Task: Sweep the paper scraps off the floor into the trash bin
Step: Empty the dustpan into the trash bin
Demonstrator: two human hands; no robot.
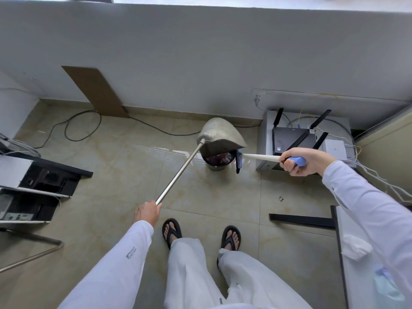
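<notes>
The left hand [147, 212] was closed around the near end of a long metal pole, with its fingers mostly hidden behind the back of the hand. The pole ran up and to the right to the dustpan [219, 133], a grey metal scoop that was lifted off the floor [111, 163] and tilted over the trash bin [215, 167]. The pan covered most of the opening of the bin, so only the near part of the rim and some dark red and pale contents inside could be seen. The right hand [301, 161] held the broom [260, 157] with the fingers curled tightly around its blue grip, and the pale shaft pointed to the left, nearly level. The dark and blue head of the broom hung just beside the right edge of the bin. The bin stood near the far wall [200, 52]. One small scrap [281, 198] lay on the tiles, nearer and to the right of the bin. A black router [294, 139] sat on a white box right of the bin. Far on the left, a brown cardboard [95, 91] leaned on the wall, and a black cable [82, 126] looped on the floor below it.
</notes>
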